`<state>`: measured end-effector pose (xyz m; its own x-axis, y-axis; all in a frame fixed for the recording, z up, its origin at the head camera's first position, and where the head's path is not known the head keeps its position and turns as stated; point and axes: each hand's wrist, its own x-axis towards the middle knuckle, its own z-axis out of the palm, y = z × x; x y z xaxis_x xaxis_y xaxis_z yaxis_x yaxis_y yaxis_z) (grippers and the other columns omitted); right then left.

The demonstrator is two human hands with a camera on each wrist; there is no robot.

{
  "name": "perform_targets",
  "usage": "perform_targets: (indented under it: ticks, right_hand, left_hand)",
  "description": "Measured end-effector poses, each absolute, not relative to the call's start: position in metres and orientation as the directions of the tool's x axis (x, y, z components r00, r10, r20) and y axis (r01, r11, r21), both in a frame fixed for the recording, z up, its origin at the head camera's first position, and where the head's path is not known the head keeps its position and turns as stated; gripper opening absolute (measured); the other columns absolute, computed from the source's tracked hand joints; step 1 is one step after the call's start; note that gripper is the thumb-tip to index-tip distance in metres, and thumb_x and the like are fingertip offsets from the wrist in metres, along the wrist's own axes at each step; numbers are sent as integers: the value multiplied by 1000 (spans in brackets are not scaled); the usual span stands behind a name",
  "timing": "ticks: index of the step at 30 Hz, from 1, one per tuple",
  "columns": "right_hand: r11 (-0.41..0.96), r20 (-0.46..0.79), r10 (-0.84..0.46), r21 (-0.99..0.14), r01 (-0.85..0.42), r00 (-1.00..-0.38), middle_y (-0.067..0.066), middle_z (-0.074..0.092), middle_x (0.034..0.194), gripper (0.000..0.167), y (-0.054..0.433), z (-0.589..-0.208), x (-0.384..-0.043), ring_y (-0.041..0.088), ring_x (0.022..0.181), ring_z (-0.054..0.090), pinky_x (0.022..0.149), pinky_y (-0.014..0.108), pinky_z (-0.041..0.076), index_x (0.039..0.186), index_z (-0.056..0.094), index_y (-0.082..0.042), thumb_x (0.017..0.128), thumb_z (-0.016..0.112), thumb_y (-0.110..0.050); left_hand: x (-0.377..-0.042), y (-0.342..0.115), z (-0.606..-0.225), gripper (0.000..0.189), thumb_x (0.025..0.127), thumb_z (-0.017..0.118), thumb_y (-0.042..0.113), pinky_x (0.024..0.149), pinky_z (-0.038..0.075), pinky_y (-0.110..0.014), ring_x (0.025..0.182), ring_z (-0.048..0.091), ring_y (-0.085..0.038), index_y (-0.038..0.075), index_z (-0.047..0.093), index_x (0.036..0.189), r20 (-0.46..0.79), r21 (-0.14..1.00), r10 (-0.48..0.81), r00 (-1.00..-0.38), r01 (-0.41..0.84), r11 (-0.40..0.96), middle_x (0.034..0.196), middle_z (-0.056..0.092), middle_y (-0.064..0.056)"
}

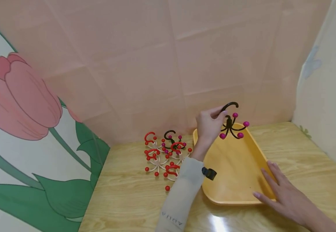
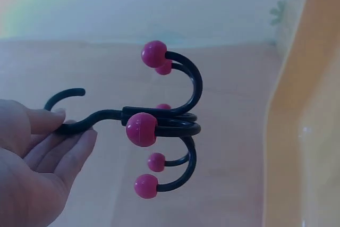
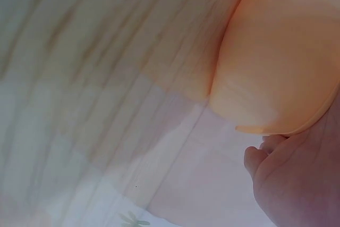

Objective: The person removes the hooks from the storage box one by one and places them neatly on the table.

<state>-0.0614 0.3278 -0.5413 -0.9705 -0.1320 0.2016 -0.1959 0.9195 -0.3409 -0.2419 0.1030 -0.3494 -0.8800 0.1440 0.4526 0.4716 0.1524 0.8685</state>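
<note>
My left hand [image 1: 211,124] pinches the hooked top of a black multi-arm hanger hook [image 1: 228,124] between thumb and fingers. Curved arms with magenta ball tips spread from the hook's stem, and in the left wrist view the hanger hook [image 2: 159,118] lies sideways. In the head view it hangs above the far end of a yellow tray [image 1: 231,174]. My right hand [image 1: 285,196] rests at the tray's near right rim, fingers extended along it and thumb over the inside. The right wrist view has that hand [image 3: 300,179] against the tray's outer wall [image 3: 276,73].
Left of the tray, several white hanger hooks [image 1: 157,162] with red tops and red balls lie on the wooden table [image 1: 121,193]. Among them is another black hanger hook [image 1: 172,141] with magenta balls. A pinkish cloth [image 1: 133,64] covers the wall behind; a tulip-print panel [image 1: 32,96] stands at left.
</note>
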Motion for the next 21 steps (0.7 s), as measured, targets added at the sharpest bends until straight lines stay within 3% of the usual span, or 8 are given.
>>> perform_targets:
  ticks: [2,8,11,13,15,16,18,21]
  right_hand:
    - [917,199,-132,-348,-196,-971,15,-11,178,95,328,-542,-61,31,165,-17,120,74,7,165,23,2,100,67,-51]
    - [928,145,-120,-336,-163,-982,17,-14,177,96,329,-541,-63,34,164,-19,103,84,34,164,24,4,100,64,-56]
    - [930,165,-122,-326,-171,-979,18,-12,177,96,330,-543,-62,32,164,-20,120,75,12,164,24,4,100,65,-56]
    - [928,207,-133,-318,-195,-969,18,-9,178,95,331,-544,-61,30,164,-18,126,52,-8,164,26,4,99,68,-53]
    - [923,241,-138,-320,-213,-961,18,-6,178,94,331,-545,-61,29,165,-15,120,34,-15,163,28,4,98,70,-49]
    - [923,247,-140,-318,-217,-959,18,-6,178,94,331,-545,-61,29,165,-15,121,35,-14,163,28,5,98,70,-49]
    - [924,231,-139,-320,-210,-963,18,-7,178,94,331,-544,-62,29,165,-16,126,55,-5,163,28,5,99,69,-50]
    - [920,215,-137,-334,-204,-967,19,-6,178,94,331,-543,-63,31,165,-16,118,77,13,163,28,4,99,69,-51]
  left_hand:
    - [-236,97,-342,21,98,76,18,68,60,-15,86,79,-6,10,82,117,457,868,151,-877,477,143,102,84,-5]
    - [-217,79,-322,24,98,75,17,73,61,-15,86,78,-4,7,80,119,483,848,216,-849,515,129,105,83,-7]
    - [-210,70,-315,25,97,76,17,74,61,-15,87,79,-6,6,80,119,498,834,240,-833,536,131,106,83,-8]
    - [-206,64,-312,24,97,77,17,73,61,-16,86,79,-9,6,80,119,506,828,245,-827,546,131,105,83,-9]
    - [-201,57,-310,23,97,77,16,73,61,-17,86,80,-12,5,80,117,512,824,248,-822,552,129,104,83,-10]
    - [-199,53,-310,22,97,77,15,72,61,-18,85,80,-12,5,81,116,517,821,250,-819,557,129,103,83,-10]
    - [-193,43,-310,21,97,77,15,72,62,-18,83,79,-11,6,81,115,518,816,255,-816,561,139,103,83,-10]
    - [-185,28,-311,21,96,78,16,74,63,-20,83,78,-9,8,82,115,499,825,254,-829,544,155,105,83,-9]
